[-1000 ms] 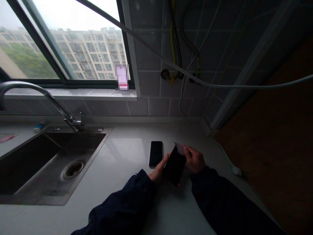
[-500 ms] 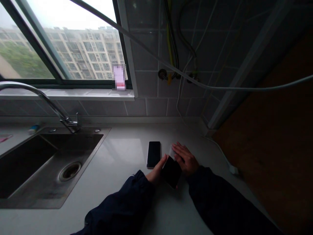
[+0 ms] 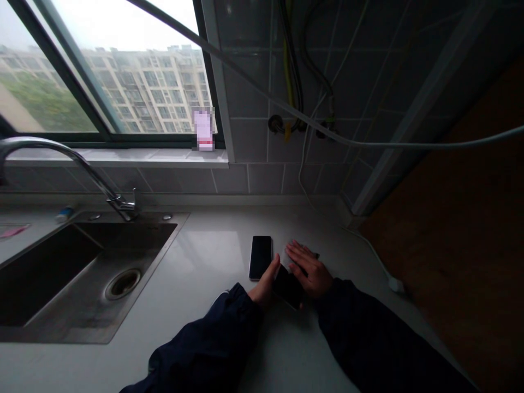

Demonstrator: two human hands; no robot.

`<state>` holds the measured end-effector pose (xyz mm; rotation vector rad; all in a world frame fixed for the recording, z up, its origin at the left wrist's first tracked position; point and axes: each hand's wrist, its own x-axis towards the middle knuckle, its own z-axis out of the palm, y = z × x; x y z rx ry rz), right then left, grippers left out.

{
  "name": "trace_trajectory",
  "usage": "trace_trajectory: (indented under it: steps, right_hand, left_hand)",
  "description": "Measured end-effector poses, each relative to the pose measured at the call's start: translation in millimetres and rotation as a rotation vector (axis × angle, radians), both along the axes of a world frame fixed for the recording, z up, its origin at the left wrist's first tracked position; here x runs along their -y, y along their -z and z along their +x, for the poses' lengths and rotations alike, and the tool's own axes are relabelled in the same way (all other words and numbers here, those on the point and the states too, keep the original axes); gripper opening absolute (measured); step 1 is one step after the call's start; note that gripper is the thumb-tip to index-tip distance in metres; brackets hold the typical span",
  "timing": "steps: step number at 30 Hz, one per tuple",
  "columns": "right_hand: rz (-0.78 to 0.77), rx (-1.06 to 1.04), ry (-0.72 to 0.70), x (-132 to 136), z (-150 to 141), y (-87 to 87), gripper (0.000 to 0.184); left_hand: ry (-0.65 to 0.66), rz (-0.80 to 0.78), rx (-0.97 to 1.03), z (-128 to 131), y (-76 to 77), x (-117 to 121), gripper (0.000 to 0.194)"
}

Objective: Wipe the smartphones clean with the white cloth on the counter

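Observation:
My left hand grips a dark-screened phone from its left side, thumb along the near edge. Across the upper part of that phone lies my right hand, its fingers together and pressed on a small pale wipe. Most of the wipe is hidden under the fingers, so its exact kind is hard to make out. A second phone, black screen up, rests flat on the counter just left of my hands.
A steel sink with a chrome faucet is set into the white counter on the left. A white cable with a plug lies at the right. Another cable hangs across the view.
The held phone is tilted differently, and more of it is covered by my right hand, which has shifted slightly over its surface. The second phone stays in place on the counter.

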<state>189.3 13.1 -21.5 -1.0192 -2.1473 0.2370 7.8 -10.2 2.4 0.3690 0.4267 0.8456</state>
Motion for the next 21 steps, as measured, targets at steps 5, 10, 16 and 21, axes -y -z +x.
trace_trajectory:
  steps: [5,10,16,21]
  right_hand:
    - [0.026,0.021,-0.029,4.4,-4.1,-5.6,0.042]
    - [0.116,-0.024,-0.015,6.4,-7.4,-9.9,0.037]
    - [0.201,-0.121,-0.048,15.4,-15.1,-21.2,0.032]
    - [0.121,-0.064,-0.002,14.3,-13.0,-20.5,0.033]
  left_hand:
    - [0.067,-0.01,-0.028,0.2,4.2,-2.8,0.085]
    - [0.032,0.007,-0.05,1.0,1.3,-2.8,0.082]
    - [-0.01,-0.029,-0.072,1.8,2.5,-5.4,0.084]
    - [-0.009,0.021,-0.058,2.1,-4.2,-1.5,0.076]
